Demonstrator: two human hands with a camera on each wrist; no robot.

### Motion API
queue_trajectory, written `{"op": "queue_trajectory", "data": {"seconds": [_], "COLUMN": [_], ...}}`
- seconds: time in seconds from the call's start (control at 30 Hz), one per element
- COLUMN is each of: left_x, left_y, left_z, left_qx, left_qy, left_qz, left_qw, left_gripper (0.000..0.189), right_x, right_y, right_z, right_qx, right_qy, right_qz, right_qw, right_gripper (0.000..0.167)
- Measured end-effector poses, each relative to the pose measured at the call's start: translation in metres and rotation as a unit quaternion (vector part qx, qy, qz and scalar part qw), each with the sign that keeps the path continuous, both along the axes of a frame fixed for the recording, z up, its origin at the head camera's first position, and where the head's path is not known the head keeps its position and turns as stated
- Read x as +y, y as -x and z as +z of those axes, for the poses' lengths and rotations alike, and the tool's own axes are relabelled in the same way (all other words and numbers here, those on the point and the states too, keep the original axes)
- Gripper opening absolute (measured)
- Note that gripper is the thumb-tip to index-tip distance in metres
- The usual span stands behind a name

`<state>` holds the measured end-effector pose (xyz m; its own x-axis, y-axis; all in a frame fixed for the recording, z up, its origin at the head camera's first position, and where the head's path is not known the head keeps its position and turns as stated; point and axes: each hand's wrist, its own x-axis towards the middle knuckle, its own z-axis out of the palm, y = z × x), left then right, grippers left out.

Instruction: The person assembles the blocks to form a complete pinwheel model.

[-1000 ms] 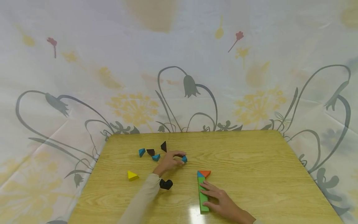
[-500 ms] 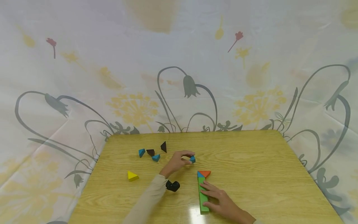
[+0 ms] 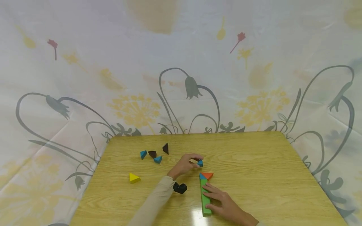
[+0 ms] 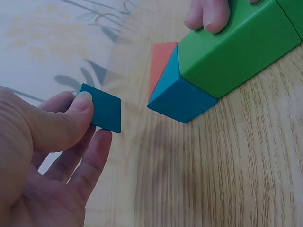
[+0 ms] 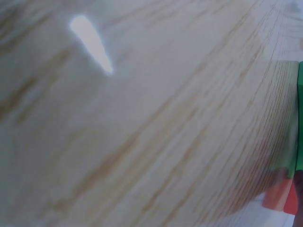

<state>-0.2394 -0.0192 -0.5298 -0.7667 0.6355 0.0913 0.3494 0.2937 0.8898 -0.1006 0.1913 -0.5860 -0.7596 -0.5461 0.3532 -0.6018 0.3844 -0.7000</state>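
My left hand point(image 3: 183, 165) pinches a small blue triangular block point(image 4: 108, 111) between thumb and fingertips, apart from the row of blocks. In the left wrist view its flat side faces the camera. The row has long green blocks point(image 4: 236, 54) end to end, with a seam between two. At its far end a blue triangular block point(image 4: 182, 97) and an orange triangular block point(image 3: 208, 175) lie against each other. My right hand point(image 3: 227, 205) rests its fingertips on the green blocks from the right. In the right wrist view only a finger's edge shows.
At the table's back left lie two blue triangular blocks point(image 3: 158, 159) and two dark ones point(image 3: 152, 154). A yellow triangular block point(image 3: 134, 178) sits farther forward on the left. Black wrist gear point(image 3: 180, 188) hangs by my left sleeve. A patterned sheet point(image 3: 175, 110) stands behind the table point(image 3: 254, 157).
My left hand has moved right with the blue triangular block, coming close to the far end of the row. My right hand has stayed on the green blocks.
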Motion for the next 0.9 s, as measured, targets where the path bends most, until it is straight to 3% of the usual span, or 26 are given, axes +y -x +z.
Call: {"op": "queue_trajectory", "data": {"seconds": [0.47, 0.9], "left_x": [0.013, 0.017], "left_y": [-0.002, -0.002], "left_z": [-0.003, -0.018], "left_qx": [-0.029, -0.038], "left_qy": [0.043, 0.061], "left_qz": [-0.029, -0.005], "left_qw": [0.9982, 0.9974], "left_gripper": [0.033, 0.028], "right_x": [-0.001, 0.0], "right_y": [-0.001, 0.001], "right_z": [0.002, -0.002], "right_qx": [0.003, 0.001], "right_qy": [0.006, 0.0], "right_qz": [-0.004, -0.003], "right_qw": [1.0, 1.0], "right_gripper": [0.042, 0.042]}}
